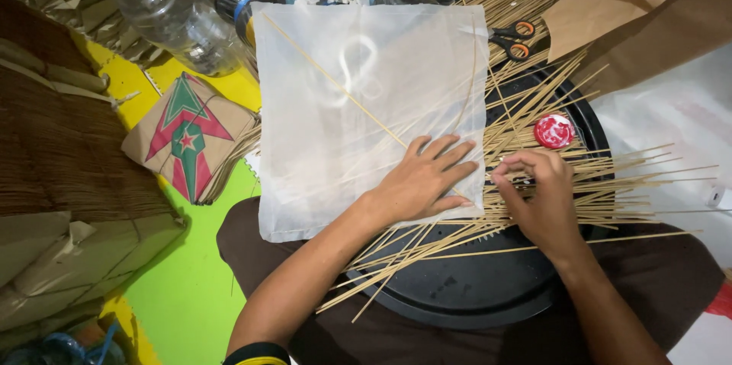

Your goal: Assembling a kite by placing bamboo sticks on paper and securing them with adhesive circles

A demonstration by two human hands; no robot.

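Observation:
My left hand lies flat, fingers spread, on the lower right corner of a translucent white paper sheet. A thin bamboo stick runs diagonally across the sheet toward that hand. My right hand hovers just right of the sheet's edge with thumb and fingertips pinched together over a heap of thin bamboo sticks; whether it holds anything is hidden. The sticks lie on a round black tray on my lap. A small round red and white lid rests among the sticks.
Orange-handled scissors lie at the sheet's upper right. A clear plastic bottle and jars stand at the top. A folded brown paper kite with a red and green pattern lies left, by brown paper bundles. Brown paper lies top right.

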